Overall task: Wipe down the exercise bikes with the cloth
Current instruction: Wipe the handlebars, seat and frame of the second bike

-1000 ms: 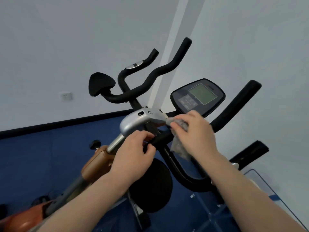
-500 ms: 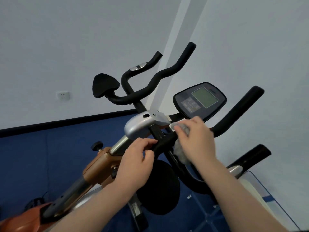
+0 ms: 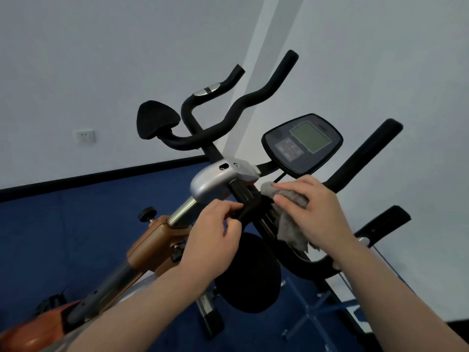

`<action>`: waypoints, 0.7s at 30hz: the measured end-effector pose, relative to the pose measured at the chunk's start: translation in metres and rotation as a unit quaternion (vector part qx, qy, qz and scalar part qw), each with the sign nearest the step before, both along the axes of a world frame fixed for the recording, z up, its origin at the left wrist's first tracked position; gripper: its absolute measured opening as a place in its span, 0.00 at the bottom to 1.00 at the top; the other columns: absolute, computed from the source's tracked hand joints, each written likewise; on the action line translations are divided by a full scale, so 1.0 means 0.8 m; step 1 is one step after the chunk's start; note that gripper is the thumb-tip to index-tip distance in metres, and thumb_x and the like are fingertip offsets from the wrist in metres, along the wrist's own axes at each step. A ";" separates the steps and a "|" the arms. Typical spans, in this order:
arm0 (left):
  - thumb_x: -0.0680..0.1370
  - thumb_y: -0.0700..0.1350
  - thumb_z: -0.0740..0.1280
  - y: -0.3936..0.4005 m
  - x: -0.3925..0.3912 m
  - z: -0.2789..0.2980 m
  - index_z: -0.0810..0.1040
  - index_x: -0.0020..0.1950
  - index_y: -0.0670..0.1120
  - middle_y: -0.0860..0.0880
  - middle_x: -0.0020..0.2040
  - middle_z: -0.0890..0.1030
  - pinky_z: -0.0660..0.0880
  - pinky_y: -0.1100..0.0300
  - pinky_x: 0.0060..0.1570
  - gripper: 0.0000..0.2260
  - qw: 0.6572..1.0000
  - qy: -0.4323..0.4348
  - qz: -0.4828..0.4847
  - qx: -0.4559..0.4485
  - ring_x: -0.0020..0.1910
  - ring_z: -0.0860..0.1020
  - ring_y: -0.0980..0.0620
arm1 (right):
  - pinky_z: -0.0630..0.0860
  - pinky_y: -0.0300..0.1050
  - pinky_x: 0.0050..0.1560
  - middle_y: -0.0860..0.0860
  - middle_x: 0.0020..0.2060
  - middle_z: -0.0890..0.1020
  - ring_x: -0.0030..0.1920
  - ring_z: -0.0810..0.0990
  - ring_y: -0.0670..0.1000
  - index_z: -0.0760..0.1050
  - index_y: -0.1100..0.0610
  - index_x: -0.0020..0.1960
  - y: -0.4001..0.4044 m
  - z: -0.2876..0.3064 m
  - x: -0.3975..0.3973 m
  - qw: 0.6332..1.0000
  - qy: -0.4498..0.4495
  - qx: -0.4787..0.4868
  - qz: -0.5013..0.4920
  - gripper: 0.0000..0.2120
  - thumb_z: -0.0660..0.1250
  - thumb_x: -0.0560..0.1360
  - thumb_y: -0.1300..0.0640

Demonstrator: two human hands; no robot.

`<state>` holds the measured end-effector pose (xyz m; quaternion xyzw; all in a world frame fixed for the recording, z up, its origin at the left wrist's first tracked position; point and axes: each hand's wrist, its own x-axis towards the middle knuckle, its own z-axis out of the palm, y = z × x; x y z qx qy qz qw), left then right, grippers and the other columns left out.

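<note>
- The cloth [image 3: 289, 212] is a small grey rag, soft and light; it looks limp enough to fold round a tube. My right hand [image 3: 314, 212] has it bunched under curled fingers, pressed against the black handlebar stem [image 3: 247, 196] just below the console [image 3: 303, 144], with a loose tail hanging beneath my palm.
- I judge the best hold is the one I have: wadded in the palm, so the tail does not snag on the bracket.
- My left hand [image 3: 215, 232] grips the black bar just beside the silver bracket [image 3: 218, 181], fingers and thumb wrapped round it, steadying the exercise bike [image 3: 157, 242]. The frame looks heavy and stiff; I expect it to stay put under a wipe.
- The foam handlebars [image 3: 253, 100] probably drag on the rag more than the smooth metal.
- The console looks the fragile part: light pressure there, I think.
- In the way: the round black pad [image 3: 247, 273] below my hands, and the adjustment knob [image 3: 147, 213] on the orange housing.
- A wall socket [image 3: 85, 135] sits well apart.
</note>
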<state>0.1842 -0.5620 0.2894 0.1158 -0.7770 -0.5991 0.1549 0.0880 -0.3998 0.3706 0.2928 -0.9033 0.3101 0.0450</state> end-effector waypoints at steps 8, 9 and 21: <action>0.76 0.44 0.57 0.005 0.000 -0.002 0.76 0.56 0.58 0.58 0.49 0.76 0.72 0.58 0.47 0.14 0.999 0.034 -0.001 0.004 0.49 0.75 0.56 | 0.73 0.45 0.57 0.37 0.54 0.76 0.56 0.75 0.38 0.79 0.43 0.57 0.037 -0.019 0.053 0.989 -0.069 0.122 0.039 0.10 0.65 0.79 0.53; 0.76 0.45 0.56 0.005 0.000 -0.003 0.75 0.56 0.58 0.60 0.50 0.75 0.72 0.60 0.49 0.14 0.999 0.036 -0.005 0.003 0.51 0.75 0.58 | 0.74 0.44 0.56 0.35 0.54 0.75 0.56 0.75 0.38 0.79 0.41 0.55 0.046 -0.014 0.057 0.983 -0.062 0.165 0.055 0.09 0.65 0.79 0.51; 0.76 0.45 0.55 0.016 0.000 -0.007 0.78 0.54 0.57 0.57 0.45 0.78 0.72 0.60 0.41 0.15 0.996 0.052 0.067 -0.001 0.41 0.76 0.57 | 0.73 0.39 0.45 0.40 0.44 0.77 0.45 0.76 0.43 0.74 0.47 0.49 -0.012 -0.040 0.047 0.995 -0.020 0.064 -0.069 0.12 0.75 0.70 0.51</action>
